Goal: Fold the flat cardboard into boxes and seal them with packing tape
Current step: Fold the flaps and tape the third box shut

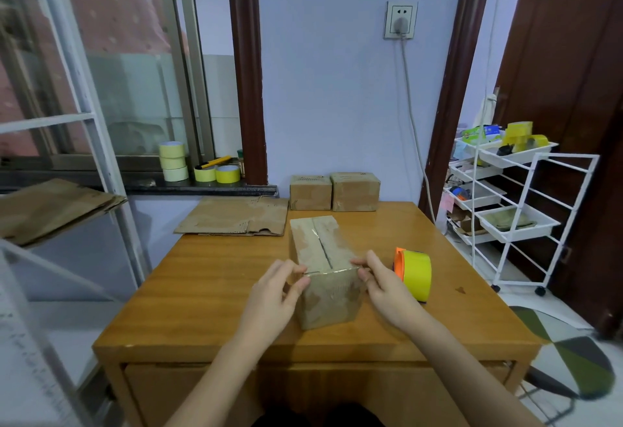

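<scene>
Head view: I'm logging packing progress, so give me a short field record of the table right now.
box in work: cardboard box, taped along top seam
left hand: pinches near left top edge
right hand: pinches near right top edge
tape dispenser: on table, right of box
finished boxes: two, far edge
flat cardboard: far left

Both hands, left hand (274,295) and right hand (384,286), press tape on the cardboard box (325,269); tape dispenser (414,273) lies at 3 o'clock.
</scene>
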{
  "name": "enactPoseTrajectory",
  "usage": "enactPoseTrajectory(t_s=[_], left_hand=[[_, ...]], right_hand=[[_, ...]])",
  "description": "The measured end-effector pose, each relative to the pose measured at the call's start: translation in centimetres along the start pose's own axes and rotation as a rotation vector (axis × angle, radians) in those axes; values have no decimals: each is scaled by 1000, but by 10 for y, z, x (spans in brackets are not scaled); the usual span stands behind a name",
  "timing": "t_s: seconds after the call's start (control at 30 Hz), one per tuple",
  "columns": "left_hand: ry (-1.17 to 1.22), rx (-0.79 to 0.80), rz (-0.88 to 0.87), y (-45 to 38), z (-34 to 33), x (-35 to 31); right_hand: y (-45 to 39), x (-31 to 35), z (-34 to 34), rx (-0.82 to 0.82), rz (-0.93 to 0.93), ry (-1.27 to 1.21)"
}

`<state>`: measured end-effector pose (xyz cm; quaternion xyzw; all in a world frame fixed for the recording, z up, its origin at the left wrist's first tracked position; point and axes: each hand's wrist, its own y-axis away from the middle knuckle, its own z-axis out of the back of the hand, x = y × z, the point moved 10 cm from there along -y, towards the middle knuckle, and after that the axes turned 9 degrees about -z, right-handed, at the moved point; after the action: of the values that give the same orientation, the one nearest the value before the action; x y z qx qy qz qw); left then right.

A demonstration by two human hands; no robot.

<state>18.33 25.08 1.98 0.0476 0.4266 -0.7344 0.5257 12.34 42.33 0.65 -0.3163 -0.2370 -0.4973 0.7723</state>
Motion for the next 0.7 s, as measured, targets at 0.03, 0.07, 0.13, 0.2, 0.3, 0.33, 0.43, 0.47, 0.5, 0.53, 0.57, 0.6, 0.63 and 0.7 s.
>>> enactPoseTrajectory(t_s=[0.03,0.07,0.13,0.2,0.3,0.33,0.43,0.47,0.5,0.53,0.57,0.6,0.63,0.7], left_hand=[[-21,-7,3,1,1,-2],[-55,-23,1,3,2,-4],[-173,-63,-29,4,5,-14],[-282,-76,-82,3,1,-28],[-355,-77,-115,-2,-10,-48],[-374,-89,-125,-5,-13,-54],[-437,-122,-166,-13,-23,-73],[-449,-112,-162,-16,-26,-77],[-457,-98,-167,-18,-29,-80],[-462,-87,-184,-20,-31,-84],[-461,-80,-207,-19,-30,-88],[-459,-74,-225,-17,-27,-91],[-457,-66,-224,-15,-22,-91],[-447,-80,-148,-9,-3,-73]], right_hand=[[0,-2,0,1,-13,-14],[0,-3,2,-16,-28,-6],[1,-4,5,-75,-63,3],[5,-2,8,-151,-96,12],[10,5,11,-223,-99,56],[10,7,12,-218,-104,58],[9,5,12,-180,-153,-34],[10,4,13,-172,-172,-84],[10,3,14,-169,-188,-127],[11,3,15,-163,-204,-158],[12,2,15,-155,-220,-186],[14,1,15,-145,-237,-209],[16,-1,14,-137,-255,-228],[20,-7,9,-115,-282,-270]])
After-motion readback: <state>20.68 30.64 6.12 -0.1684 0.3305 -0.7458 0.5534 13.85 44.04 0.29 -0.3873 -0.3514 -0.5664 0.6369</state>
